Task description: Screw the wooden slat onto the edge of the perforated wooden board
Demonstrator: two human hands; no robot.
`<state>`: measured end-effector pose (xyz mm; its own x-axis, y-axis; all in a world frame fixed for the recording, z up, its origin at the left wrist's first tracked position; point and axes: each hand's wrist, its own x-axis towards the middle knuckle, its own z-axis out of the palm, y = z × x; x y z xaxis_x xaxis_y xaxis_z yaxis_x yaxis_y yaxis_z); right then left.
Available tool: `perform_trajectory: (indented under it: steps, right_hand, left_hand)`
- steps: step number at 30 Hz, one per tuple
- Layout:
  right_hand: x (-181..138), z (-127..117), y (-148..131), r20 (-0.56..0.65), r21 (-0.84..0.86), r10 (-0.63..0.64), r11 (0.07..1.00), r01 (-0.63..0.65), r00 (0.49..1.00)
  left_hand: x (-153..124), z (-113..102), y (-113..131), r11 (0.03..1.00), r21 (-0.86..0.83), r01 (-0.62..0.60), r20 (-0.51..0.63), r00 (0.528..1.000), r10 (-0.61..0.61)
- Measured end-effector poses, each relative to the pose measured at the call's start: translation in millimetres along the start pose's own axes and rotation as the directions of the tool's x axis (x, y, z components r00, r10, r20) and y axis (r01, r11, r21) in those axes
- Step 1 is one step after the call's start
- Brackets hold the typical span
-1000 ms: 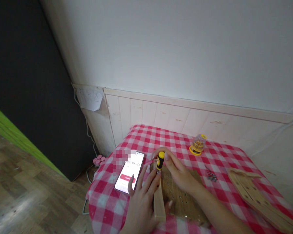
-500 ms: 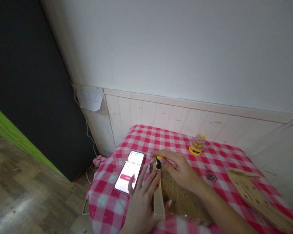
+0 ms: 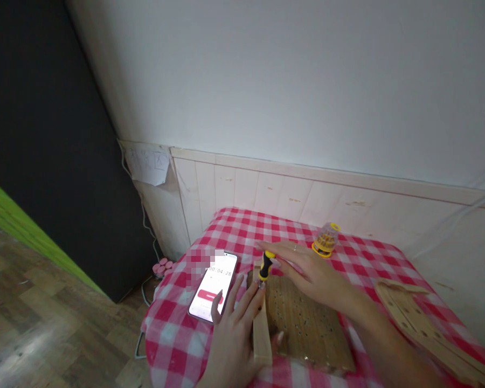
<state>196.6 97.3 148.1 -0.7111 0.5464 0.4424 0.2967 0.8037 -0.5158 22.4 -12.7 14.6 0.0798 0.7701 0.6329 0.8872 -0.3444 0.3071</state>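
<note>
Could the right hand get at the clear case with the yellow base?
Probably yes: the case stands just beyond the right hand, with nothing visible blocking the way. That hand is at the screwdriver, though, and would likely have to leave it.

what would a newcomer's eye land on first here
Probably the red-and-white checked tablecloth, bright below the pale wall. Next, the yellow-and-black screwdriver between the two hands, tilted at the far end of the wooden strip. Then the lit phone, lying left of that strip.
</note>
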Motion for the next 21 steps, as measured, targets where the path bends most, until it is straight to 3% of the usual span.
perform_trajectory:
  steps: [13, 21]
  right_hand:
    - [5, 10, -9, -0.115, 0.056, 0.080, 0.996, -0.074, 0.990]
    - [3, 36, -11, -0.048, 0.455, 0.176, 0.880, -0.136, 0.983]
  left_hand:
    - [-3, 3, -1, 1.000, 0.012, 0.027, 0.032, 0.999, -0.028]
    - [-1, 0, 0, 1.000, -0.016, 0.020, 0.041, 0.999, -0.019]
